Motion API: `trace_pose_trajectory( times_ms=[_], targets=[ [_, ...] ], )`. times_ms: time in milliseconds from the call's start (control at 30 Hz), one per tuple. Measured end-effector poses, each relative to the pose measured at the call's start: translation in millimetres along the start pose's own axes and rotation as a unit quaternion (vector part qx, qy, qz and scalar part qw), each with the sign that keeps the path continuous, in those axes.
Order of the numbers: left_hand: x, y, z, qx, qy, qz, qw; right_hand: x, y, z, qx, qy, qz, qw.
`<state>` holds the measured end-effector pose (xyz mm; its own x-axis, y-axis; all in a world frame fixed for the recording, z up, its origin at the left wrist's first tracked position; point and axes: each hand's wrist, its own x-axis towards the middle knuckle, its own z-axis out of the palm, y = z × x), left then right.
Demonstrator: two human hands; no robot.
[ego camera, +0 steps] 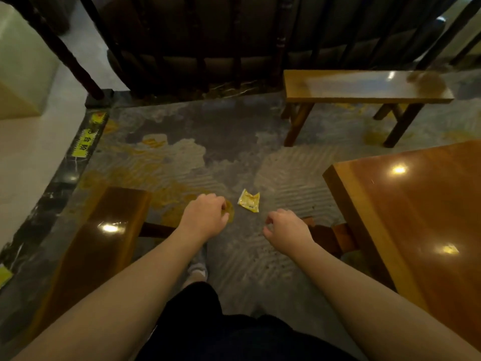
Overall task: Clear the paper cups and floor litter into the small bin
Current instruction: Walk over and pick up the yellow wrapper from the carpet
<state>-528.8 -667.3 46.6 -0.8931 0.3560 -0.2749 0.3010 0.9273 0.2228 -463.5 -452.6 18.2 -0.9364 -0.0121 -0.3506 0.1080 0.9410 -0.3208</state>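
The yellow strip (86, 142) on the dark step edge carries black characters too blurred for you to read. Your left hand (205, 217) and right hand (287, 227) hang over the carpet (208, 142) with fingers loosely curled, both empty and touching nothing. The crumpled yellow wrapper (249, 200) lies flat on the carpet between and just beyond them, its torn end pointing away from you, near the desk (416, 204).

Two wooden benches (364, 86) (104, 230) flank a glossy table (421, 212) on patterned carpet (208, 142).
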Motion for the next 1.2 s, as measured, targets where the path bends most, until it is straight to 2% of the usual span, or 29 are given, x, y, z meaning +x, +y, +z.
trace_pose_trajectory(
  times_ms=[267,533,700,1000,1200],
  targets=[
    [181.7,-32.3,28.7,0.009,-0.086,0.067,0.994,124.3,21.6,7.8,0.013,-0.040,0.118,0.992],
    [331.7,-70.7,95.2,0.074,-0.217,0.125,0.965,259.0,54.3,45.8,0.072,-0.089,0.229,0.967],
    [410.6,-80.7,198.5,0.072,-0.256,0.102,0.958,331.7,113.7,121.1,0.085,-0.120,0.264,0.953],
    [539.1,-84.0,449.5,0.087,-0.260,0.068,0.959,455.8,258.0,331.5,0.040,-0.245,0.278,0.928],
    [580.2,-96.6,561.5,0.107,-0.263,0.072,0.956,509.4,302.4,439.8,0.027,-0.304,0.233,0.923]
  ],
)
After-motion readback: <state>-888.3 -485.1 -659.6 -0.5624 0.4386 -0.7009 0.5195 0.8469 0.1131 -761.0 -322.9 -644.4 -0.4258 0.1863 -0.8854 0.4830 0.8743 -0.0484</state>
